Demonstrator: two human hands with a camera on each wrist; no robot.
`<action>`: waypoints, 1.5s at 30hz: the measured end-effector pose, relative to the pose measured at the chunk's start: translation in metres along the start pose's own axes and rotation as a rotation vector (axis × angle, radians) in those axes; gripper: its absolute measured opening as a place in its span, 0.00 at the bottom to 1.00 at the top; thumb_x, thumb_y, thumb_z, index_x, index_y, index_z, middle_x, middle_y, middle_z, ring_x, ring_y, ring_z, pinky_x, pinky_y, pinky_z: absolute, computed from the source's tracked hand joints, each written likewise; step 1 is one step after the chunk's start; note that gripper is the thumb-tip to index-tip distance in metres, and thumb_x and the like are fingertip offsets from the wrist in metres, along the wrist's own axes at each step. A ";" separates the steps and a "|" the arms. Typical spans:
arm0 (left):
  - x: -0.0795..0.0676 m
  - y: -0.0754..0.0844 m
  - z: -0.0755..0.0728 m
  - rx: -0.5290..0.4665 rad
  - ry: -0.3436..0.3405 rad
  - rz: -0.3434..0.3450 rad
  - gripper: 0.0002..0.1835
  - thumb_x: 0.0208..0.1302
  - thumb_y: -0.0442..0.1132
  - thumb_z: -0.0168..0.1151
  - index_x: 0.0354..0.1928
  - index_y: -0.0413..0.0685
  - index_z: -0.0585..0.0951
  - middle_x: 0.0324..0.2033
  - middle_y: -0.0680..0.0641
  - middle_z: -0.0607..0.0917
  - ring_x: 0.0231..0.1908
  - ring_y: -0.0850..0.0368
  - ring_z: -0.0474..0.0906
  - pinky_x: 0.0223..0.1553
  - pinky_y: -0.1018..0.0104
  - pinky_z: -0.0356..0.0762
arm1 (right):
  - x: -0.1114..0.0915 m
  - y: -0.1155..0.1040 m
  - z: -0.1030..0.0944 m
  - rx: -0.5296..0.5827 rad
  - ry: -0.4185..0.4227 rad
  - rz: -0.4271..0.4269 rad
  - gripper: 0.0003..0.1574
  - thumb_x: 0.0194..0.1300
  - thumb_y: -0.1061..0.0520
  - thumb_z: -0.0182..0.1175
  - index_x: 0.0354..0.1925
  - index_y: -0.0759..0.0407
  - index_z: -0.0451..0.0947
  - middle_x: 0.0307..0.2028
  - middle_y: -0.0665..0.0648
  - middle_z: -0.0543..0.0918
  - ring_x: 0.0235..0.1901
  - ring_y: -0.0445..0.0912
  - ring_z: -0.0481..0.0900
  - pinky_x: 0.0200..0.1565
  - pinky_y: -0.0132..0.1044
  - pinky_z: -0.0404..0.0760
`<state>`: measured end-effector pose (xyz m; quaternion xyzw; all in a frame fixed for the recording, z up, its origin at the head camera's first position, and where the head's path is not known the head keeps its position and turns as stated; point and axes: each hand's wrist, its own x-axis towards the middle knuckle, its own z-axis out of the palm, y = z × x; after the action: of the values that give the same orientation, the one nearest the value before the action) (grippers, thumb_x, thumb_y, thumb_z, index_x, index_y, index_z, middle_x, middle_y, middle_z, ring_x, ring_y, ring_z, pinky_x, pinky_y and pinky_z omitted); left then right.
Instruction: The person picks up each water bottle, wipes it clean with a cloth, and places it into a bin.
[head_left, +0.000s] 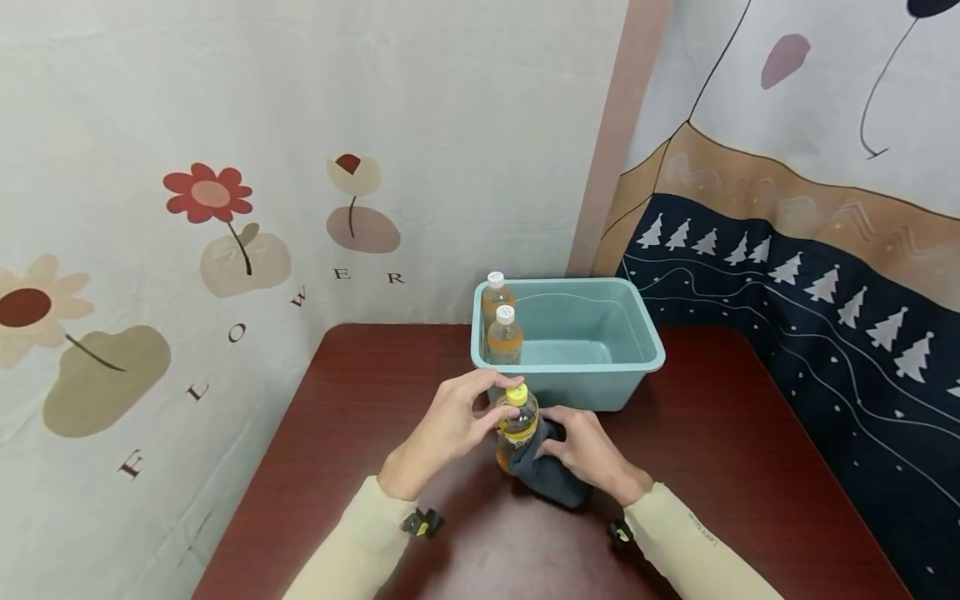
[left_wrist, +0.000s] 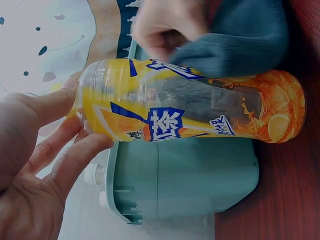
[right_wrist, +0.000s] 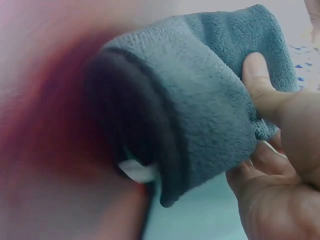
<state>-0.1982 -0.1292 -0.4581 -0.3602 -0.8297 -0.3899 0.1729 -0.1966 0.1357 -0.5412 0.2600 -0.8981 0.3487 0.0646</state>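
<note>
A clear drink bottle [head_left: 517, 432] with a yellow cap and yellow label stands roughly upright in front of the tub. My left hand [head_left: 450, 417] holds it by the cap and neck between thumb and fingers. In the left wrist view, orange fruit slices show at the base of the bottle [left_wrist: 165, 107]. A dark grey-blue cloth [head_left: 551, 477] is pinched in my right hand [head_left: 592, 450] and lies against the bottle's right side. Up close in the right wrist view, the plush cloth [right_wrist: 200, 95] hangs folded, my thumb pressed on its face.
Just behind the bottle sits a light blue-green plastic tub [head_left: 577, 390]. Two white-capped bottles, a nearer bottle [head_left: 505, 337] and a farther bottle [head_left: 497, 298], stand inside its left end. The dark red table [head_left: 360, 400] reaches back to a printed wall cloth [head_left: 450, 167].
</note>
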 end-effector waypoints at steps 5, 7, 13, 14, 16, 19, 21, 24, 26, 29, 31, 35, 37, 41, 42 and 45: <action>0.001 0.000 -0.002 -0.012 0.010 0.003 0.22 0.69 0.37 0.86 0.63 0.48 0.92 0.59 0.48 0.97 0.37 0.54 0.83 0.38 0.72 0.79 | 0.002 -0.015 -0.019 0.031 0.075 -0.026 0.35 0.68 0.60 0.86 0.70 0.65 0.88 0.60 0.60 0.96 0.59 0.54 0.96 0.57 0.50 0.96; 0.001 -0.001 -0.002 -0.014 0.016 0.006 0.22 0.68 0.37 0.86 0.63 0.48 0.93 0.59 0.48 0.97 0.40 0.54 0.86 0.39 0.71 0.80 | 0.004 -0.021 -0.026 0.049 0.098 -0.043 0.37 0.67 0.60 0.87 0.71 0.64 0.89 0.60 0.58 0.96 0.59 0.53 0.96 0.57 0.48 0.96; 0.002 -0.002 -0.003 -0.026 0.025 0.007 0.22 0.66 0.37 0.87 0.61 0.50 0.94 0.56 0.50 0.97 0.53 0.53 0.94 0.47 0.66 0.87 | 0.009 -0.036 -0.042 0.099 0.131 -0.089 0.36 0.67 0.59 0.87 0.71 0.59 0.90 0.60 0.54 0.94 0.58 0.50 0.95 0.55 0.41 0.96; 0.002 -0.002 -0.003 -0.031 0.023 0.004 0.22 0.66 0.37 0.87 0.61 0.51 0.94 0.55 0.50 0.97 0.54 0.53 0.95 0.48 0.66 0.88 | 0.009 -0.039 -0.044 0.103 0.136 -0.092 0.35 0.67 0.59 0.87 0.71 0.58 0.91 0.60 0.54 0.93 0.58 0.50 0.94 0.56 0.41 0.96; 0.002 -0.002 -0.003 -0.040 0.020 0.003 0.22 0.66 0.36 0.87 0.61 0.51 0.95 0.55 0.50 0.97 0.55 0.54 0.95 0.50 0.65 0.89 | 0.012 -0.043 -0.047 0.107 0.151 -0.106 0.34 0.67 0.59 0.87 0.69 0.57 0.92 0.60 0.53 0.93 0.59 0.50 0.94 0.57 0.42 0.96; 0.002 -0.002 -0.004 -0.045 0.010 -0.003 0.22 0.67 0.36 0.86 0.62 0.51 0.95 0.55 0.50 0.97 0.54 0.54 0.95 0.48 0.66 0.88 | 0.016 -0.050 -0.049 0.095 0.175 -0.138 0.33 0.66 0.58 0.87 0.68 0.59 0.92 0.60 0.54 0.92 0.59 0.51 0.93 0.58 0.46 0.96; 0.002 -0.003 -0.005 -0.042 -0.001 -0.012 0.21 0.69 0.35 0.85 0.62 0.51 0.94 0.55 0.49 0.97 0.53 0.53 0.94 0.46 0.66 0.87 | 0.017 -0.054 -0.048 0.082 0.173 -0.142 0.34 0.66 0.57 0.87 0.68 0.61 0.92 0.61 0.55 0.91 0.59 0.52 0.93 0.59 0.48 0.95; 0.002 -0.003 -0.006 -0.039 -0.017 -0.021 0.20 0.70 0.34 0.84 0.63 0.50 0.94 0.56 0.48 0.97 0.46 0.50 0.92 0.42 0.69 0.83 | 0.017 -0.058 -0.047 0.062 0.159 -0.127 0.38 0.66 0.55 0.87 0.70 0.63 0.90 0.62 0.57 0.90 0.59 0.53 0.92 0.60 0.51 0.95; 0.002 -0.003 -0.007 -0.036 -0.019 -0.018 0.20 0.70 0.33 0.83 0.63 0.50 0.94 0.56 0.47 0.97 0.44 0.48 0.91 0.41 0.69 0.82 | 0.015 -0.059 -0.046 0.049 0.146 -0.112 0.40 0.65 0.55 0.88 0.72 0.63 0.88 0.63 0.58 0.89 0.60 0.53 0.92 0.60 0.51 0.95; 0.003 -0.002 -0.006 -0.019 -0.014 -0.002 0.21 0.69 0.34 0.84 0.62 0.50 0.94 0.56 0.47 0.97 0.42 0.51 0.89 0.40 0.69 0.81 | 0.012 -0.057 -0.045 0.022 0.144 -0.113 0.43 0.63 0.54 0.88 0.73 0.64 0.87 0.63 0.59 0.88 0.59 0.53 0.93 0.60 0.51 0.95; 0.003 -0.002 -0.006 -0.004 -0.011 -0.002 0.20 0.69 0.35 0.85 0.62 0.50 0.94 0.57 0.48 0.97 0.41 0.55 0.87 0.40 0.70 0.80 | 0.010 -0.055 -0.044 0.002 0.145 -0.117 0.45 0.62 0.54 0.89 0.73 0.65 0.87 0.63 0.60 0.89 0.58 0.54 0.93 0.59 0.50 0.96; 0.002 -0.001 -0.006 0.015 0.007 -0.005 0.19 0.69 0.36 0.87 0.60 0.50 0.94 0.55 0.50 0.98 0.35 0.62 0.80 0.37 0.72 0.78 | 0.006 -0.046 -0.037 -0.045 0.148 -0.116 0.46 0.59 0.56 0.91 0.72 0.67 0.87 0.61 0.61 0.90 0.57 0.55 0.94 0.57 0.50 0.96; 0.002 0.000 -0.005 0.014 0.023 -0.006 0.19 0.68 0.36 0.88 0.59 0.49 0.94 0.54 0.50 0.98 0.34 0.63 0.79 0.36 0.74 0.78 | 0.004 -0.038 -0.031 -0.058 0.131 -0.105 0.41 0.59 0.58 0.91 0.68 0.68 0.90 0.58 0.60 0.91 0.55 0.54 0.94 0.55 0.49 0.96; 0.002 0.001 -0.004 0.023 0.058 0.003 0.18 0.66 0.36 0.89 0.56 0.48 0.94 0.51 0.49 0.97 0.38 0.61 0.86 0.36 0.73 0.80 | 0.005 -0.020 -0.013 -0.078 0.026 -0.069 0.27 0.63 0.62 0.89 0.58 0.65 0.95 0.52 0.57 0.92 0.50 0.50 0.93 0.50 0.43 0.95; 0.002 0.002 -0.004 0.026 0.063 0.005 0.18 0.66 0.36 0.89 0.55 0.48 0.93 0.50 0.49 0.97 0.40 0.60 0.88 0.37 0.73 0.82 | 0.006 -0.016 -0.009 -0.081 -0.014 -0.057 0.23 0.64 0.62 0.88 0.56 0.63 0.96 0.51 0.56 0.92 0.49 0.49 0.93 0.49 0.41 0.94; 0.003 0.004 -0.003 0.033 0.072 0.008 0.18 0.65 0.36 0.90 0.53 0.47 0.93 0.50 0.48 0.97 0.43 0.55 0.92 0.40 0.71 0.86 | 0.008 -0.006 0.003 -0.078 -0.119 -0.022 0.19 0.67 0.62 0.86 0.55 0.60 0.97 0.49 0.55 0.92 0.49 0.47 0.92 0.48 0.36 0.92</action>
<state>-0.1974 -0.1282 -0.4523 -0.3465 -0.8278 -0.3880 0.2102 -0.2005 0.1265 -0.5374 0.2872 -0.9104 0.2967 0.0251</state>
